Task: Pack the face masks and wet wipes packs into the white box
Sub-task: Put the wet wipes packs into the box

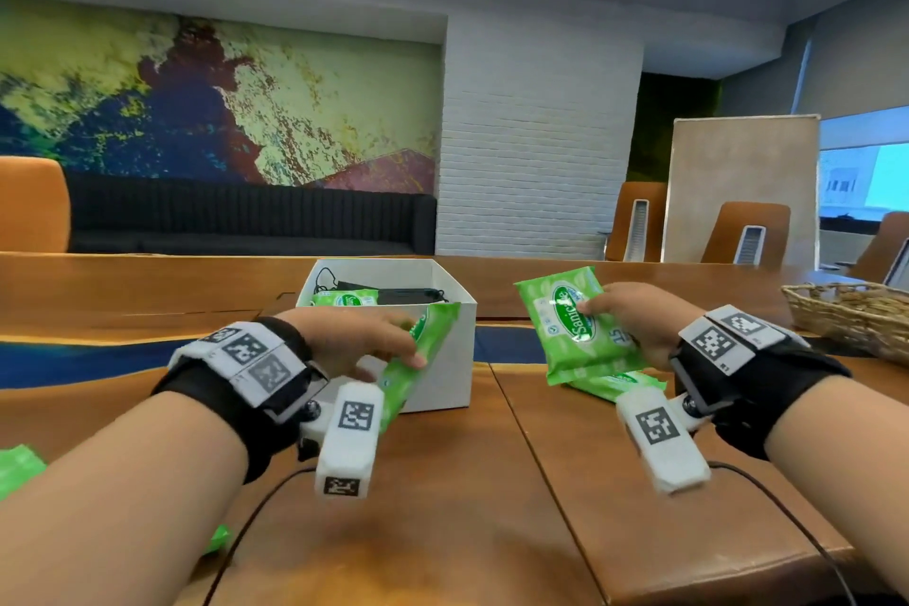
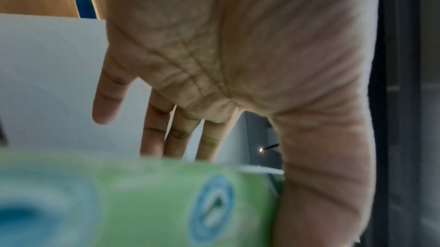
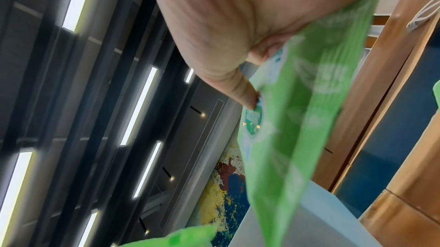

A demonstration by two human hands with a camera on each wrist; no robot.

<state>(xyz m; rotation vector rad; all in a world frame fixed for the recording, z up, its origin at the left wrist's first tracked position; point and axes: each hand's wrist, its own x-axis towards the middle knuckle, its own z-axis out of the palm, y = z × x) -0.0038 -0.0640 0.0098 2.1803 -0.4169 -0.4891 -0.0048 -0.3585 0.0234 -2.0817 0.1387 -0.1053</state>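
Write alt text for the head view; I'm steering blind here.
Each hand holds a green wet wipes pack near the open white box: the left hand tilts its pack against the box front, and the right hand lifts its pack beside it. Black face masks and another pack lie inside; one more pack lies on the wooden table.

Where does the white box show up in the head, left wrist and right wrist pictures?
Head: white box at centre, behind the left hand.
Left wrist: its blank wall fills the left side, behind the fingers.
Right wrist: pale corner at bottom right.
Shared landmark: green wipes packs beside it.
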